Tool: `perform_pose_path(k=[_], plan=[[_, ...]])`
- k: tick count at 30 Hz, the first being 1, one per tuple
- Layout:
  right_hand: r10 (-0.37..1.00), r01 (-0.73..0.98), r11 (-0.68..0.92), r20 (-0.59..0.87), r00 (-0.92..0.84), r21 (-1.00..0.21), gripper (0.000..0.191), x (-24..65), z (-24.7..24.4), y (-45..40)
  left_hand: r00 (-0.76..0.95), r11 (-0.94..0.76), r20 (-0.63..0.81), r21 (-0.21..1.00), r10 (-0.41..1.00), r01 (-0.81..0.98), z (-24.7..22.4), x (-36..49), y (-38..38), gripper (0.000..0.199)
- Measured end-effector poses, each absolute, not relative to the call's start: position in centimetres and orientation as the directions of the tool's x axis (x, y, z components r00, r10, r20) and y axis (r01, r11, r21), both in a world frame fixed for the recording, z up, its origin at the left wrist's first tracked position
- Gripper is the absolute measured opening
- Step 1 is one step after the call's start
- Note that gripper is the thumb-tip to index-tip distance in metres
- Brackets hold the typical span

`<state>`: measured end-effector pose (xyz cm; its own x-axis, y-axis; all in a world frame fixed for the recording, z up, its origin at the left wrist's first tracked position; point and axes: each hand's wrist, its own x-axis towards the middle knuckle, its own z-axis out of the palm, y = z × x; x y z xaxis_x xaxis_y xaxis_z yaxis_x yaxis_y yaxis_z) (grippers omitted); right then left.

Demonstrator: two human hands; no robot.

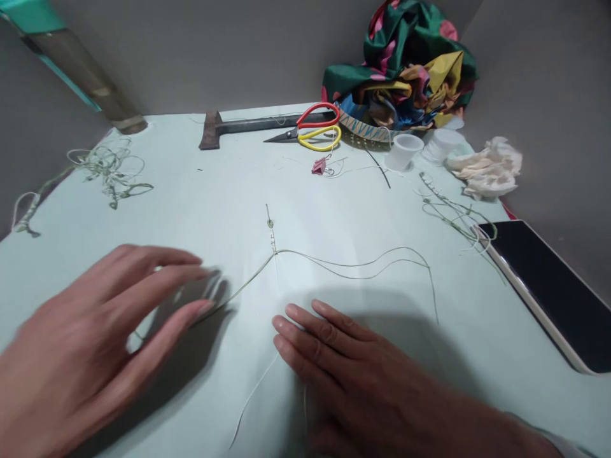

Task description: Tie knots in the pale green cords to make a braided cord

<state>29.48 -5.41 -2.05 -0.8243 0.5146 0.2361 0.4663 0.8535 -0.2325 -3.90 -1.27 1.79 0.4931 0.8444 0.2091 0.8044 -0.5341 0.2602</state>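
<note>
A small knotted cord piece (272,238) lies upright at the middle of the pale table, with green cords spreading left and right and white threads running down. My left hand (119,312) is at the left, fingers apart and slightly blurred, its thumb tip beside the left green cord (251,278); nothing is gripped. My right hand (334,356) rests palm down below the knots, fingers stretched out over the white thread (252,394). The right green cords (353,265) form a long loop above this hand.
Along the back lie a hammer-like tool (210,131), red-and-yellow-handled scissors (310,130), a pink clip (319,166), a basket (365,130) of colourful cloth and a plastic cup (405,151). Tangled cords (107,165) lie back left. A crumpled tissue (491,166) and a phone (548,286) are right.
</note>
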Motion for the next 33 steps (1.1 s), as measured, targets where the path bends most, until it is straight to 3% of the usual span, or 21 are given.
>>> perform_pose_path(k=[7,10,11,14,16,19,23,27,33], plan=[[0.493,0.46,0.87,0.365,-0.79,-0.179,0.042,29.1,-2.5,-5.5,0.573,-0.584,0.145,0.343,0.807,0.735,-0.5,3.0,4.2,0.027],[0.509,0.456,0.86,0.456,-0.73,-0.229,0.038,28.7,-1.9,-4.6,0.576,-0.573,0.12,0.383,0.809,0.725,-0.5,3.1,4.5,0.025],[0.503,0.428,0.864,0.418,-0.757,-0.265,0.038,28.6,-1.5,-3.9,0.578,-0.569,0.11,0.398,0.808,0.72,-0.4,3.0,4.5,0.024],[0.669,0.557,0.742,0.352,-0.655,-0.372,0.041,27.9,-0.2,-1.1,0.587,-0.57,0.106,0.429,0.803,0.701,-0.1,2.9,4.2,0.021],[0.739,0.662,0.672,0.361,-0.57,-0.331,0.035,27.1,-0.2,1.1,0.59,-0.576,0.119,0.436,0.799,0.692,-0.1,2.8,4.0,0.02],[0.765,0.722,0.641,0.291,-0.574,-0.261,0.017,25.9,-1.4,3.7,0.553,-0.532,0.107,0.469,0.826,0.705,-0.1,2.6,3.8,0.016],[0.76,0.672,0.65,0.319,-0.567,-0.355,0.025,25.2,-2.5,4.6,0.405,-0.37,0.086,0.606,0.91,0.704,0.2,2.6,3.9,0.014],[0.769,0.565,0.632,0.338,-0.543,-0.53,0.03,25.5,-2.3,4.1,0.282,-0.007,-0.199,0.805,0.939,0.594,0.5,3.3,4.6,0.021],[0.788,0.528,0.597,0.318,-0.527,-0.604,0.029,25.6,-2.1,3.5,0.211,0.361,-0.466,0.845,0.859,0.393,0.2,3.3,4.8,0.033]])
